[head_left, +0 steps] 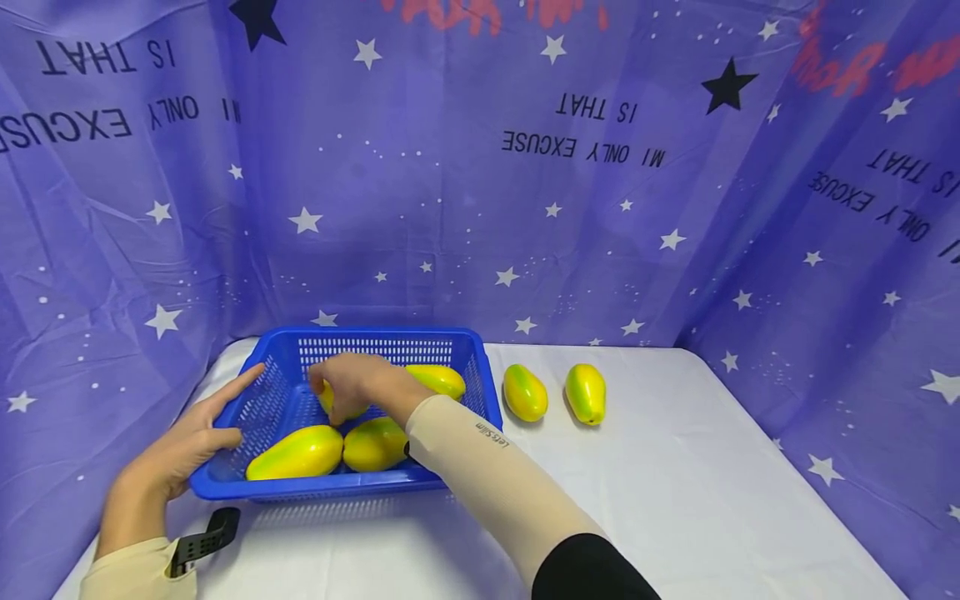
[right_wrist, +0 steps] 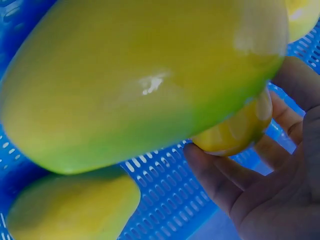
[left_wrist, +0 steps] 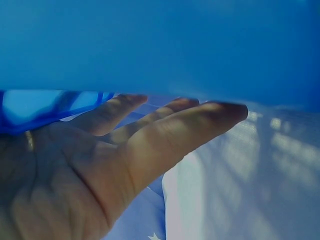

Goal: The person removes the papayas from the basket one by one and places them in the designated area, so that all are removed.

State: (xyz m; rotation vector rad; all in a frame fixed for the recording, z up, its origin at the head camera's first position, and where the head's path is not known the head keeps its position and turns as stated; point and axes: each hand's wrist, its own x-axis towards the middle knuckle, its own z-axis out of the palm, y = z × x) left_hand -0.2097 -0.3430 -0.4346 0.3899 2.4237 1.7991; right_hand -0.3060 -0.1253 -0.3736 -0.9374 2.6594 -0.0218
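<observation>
Inside the blue basket (head_left: 375, 332), my right hand (head_left: 356, 383) reaches down and grips a yellow papaya (head_left: 326, 397), partly hidden behind it. In the right wrist view, fingers (right_wrist: 215, 175) curve around this papaya (right_wrist: 235, 130), while a nearer papaya (right_wrist: 145, 85) covers part of it. Two papayas lie along the basket's near side, the left one (head_left: 296, 454) and the right one (head_left: 373, 444). Another papaya (head_left: 438, 381) sits at the far right inside. My left hand (head_left: 180, 442) touches the basket's left rim with its fingers extended.
To the right of the basket, two more papayas lie on the white table, one nearer the basket (head_left: 525, 392) and one farther right (head_left: 586, 394). A purple star-printed curtain (head_left: 450, 208) stands behind and at both sides of the white-covered table (head_left: 675, 467).
</observation>
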